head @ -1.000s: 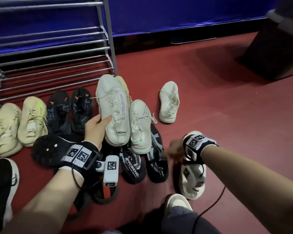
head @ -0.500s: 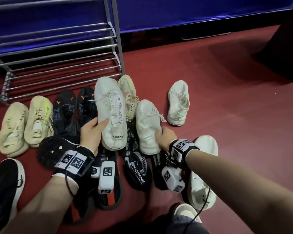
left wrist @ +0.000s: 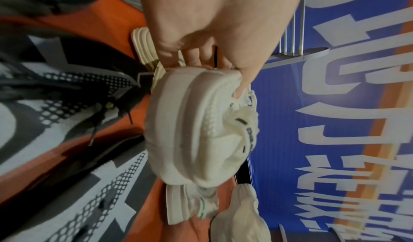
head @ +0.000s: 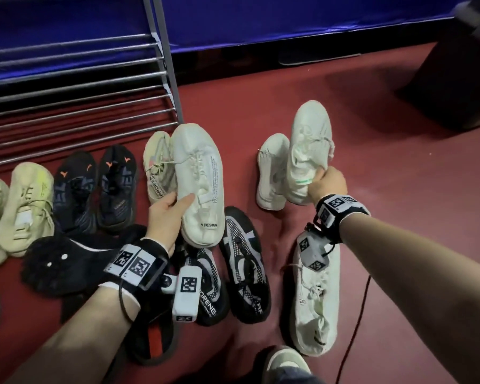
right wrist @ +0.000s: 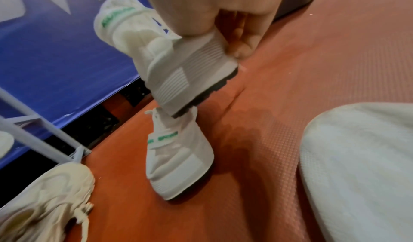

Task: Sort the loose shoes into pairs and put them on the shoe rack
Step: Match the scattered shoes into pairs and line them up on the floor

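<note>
While I crouch over the pile, nearest me at 6 o'clock lie 2 black patterned shoes (head: 244,270) and a long white shoe (head: 316,309) on the red floor. My left hand (head: 168,217) grips a white DESIGN sneaker (head: 198,184) by its side near the heel, thumb on top, toe toward 12. My right hand (head: 326,184) pinches the heel of a green-striped white sneaker (head: 308,151), lifted clear of the floor. Its mate (head: 272,173) stands on the floor just beside it at 9 o'clock, long axis running 6 to 12, parallel to mine. I judge my right hand is the nearer for setting them side by side. The shoe rack (head: 75,87) waits at 11 o'clock, nothing on the rails that I can see.
</note>
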Motion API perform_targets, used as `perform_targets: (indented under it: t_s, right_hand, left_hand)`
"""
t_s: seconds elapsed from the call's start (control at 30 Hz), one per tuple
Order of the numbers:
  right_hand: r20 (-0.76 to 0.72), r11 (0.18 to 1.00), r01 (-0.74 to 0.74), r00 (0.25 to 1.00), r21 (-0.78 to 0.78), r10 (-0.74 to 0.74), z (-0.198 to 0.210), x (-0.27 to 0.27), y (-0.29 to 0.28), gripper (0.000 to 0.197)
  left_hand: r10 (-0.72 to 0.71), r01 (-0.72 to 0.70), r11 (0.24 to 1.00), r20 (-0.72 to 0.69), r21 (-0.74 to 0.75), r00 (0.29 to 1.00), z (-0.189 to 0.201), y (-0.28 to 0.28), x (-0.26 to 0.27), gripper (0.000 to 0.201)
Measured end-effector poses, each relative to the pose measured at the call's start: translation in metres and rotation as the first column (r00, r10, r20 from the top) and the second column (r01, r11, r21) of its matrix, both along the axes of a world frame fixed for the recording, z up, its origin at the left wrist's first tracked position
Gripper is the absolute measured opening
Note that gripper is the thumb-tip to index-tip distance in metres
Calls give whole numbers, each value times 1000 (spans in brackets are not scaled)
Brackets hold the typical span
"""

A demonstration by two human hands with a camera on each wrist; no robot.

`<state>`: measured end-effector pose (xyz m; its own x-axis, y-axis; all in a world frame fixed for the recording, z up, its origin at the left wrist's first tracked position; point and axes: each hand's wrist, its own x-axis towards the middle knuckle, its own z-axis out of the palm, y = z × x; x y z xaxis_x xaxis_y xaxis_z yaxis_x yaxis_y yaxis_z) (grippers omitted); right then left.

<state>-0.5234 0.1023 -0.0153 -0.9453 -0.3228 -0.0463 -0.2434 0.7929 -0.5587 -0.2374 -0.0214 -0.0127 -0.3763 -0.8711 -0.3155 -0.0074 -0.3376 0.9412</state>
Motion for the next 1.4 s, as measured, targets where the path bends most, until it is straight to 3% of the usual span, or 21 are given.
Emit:
perform_targets:
  t_s: [0.3,0.37,0.43,0.47,0.53,0.6,0.63,0.7,0.77,0.87,0.97,1.07,1.3,1.4]
  right_hand:
    - [180,986,113,975,123,-134,-40,-36,-2,41]
    - [341,992,65,935,109,-99,-47,-38,-3,33]
    - [534,997,75,842,29,-79,-52,-39,-5,43]
    - [503,994,103,857,36,-107,-54,-37,-8,44]
    - [160,982,181,969,53,-188,-52,-26,-16,41]
    - [-84,999,41,996,-21,-42,-48,-4,-26,48]
    - [-107,995,-93,990,25,95,-48,8,-30,53]
    - [-44,924,-262,958,277,285,-52,31,-36,64]
    - [82,863,-253,967,437,242,-55,40,-44,70]
    - [166,859,-201,976,471,138,-58,28,-58,62]
    - [211,899,-197,970,390,121,-60,18,-64,47]
    - [146,948,-196,976,253,163,-60,28,-66,31]
    - [-68,939,-335,938,82,341,-41,40,-96,28]
    - [-88,937,-346,933,57,350,-36,44,-118,31]
  left_hand:
    - [-44,44,999,2,9,999,-10,-14,-31,27]
    - [-43,43,999,1,11,999,-14,-18,-30,25]
    - [-41,41,999,5,9,999,-19,-22,-28,21]
    - [-39,39,999,5,9,999,-21,-24,-28,19]
    - [-34,33,999,11,3,999,-26,-26,-27,16]
    - [-22,23,1000,19,-6,1000,-31,-27,-26,15]
    - [-17,17,1000,17,-8,1000,-33,-27,-26,16]
    - [-15,15,1000,12,-10,1000,-35,-27,-24,18]
    - [-17,17,1000,6,-11,1000,-37,-26,-21,20]
    - [-22,22,1000,5,-15,1000,-36,-26,-16,23]
    - [-6,6,1000,-5,6,1000,-33,-27,-10,22]
    - [12,-12,999,-4,32,1000,-32,-33,-3,30]
    - [61,-60,997,-14,46,998,-32,-46,9,28]
    - [75,-73,996,-22,60,997,-35,-50,12,28]
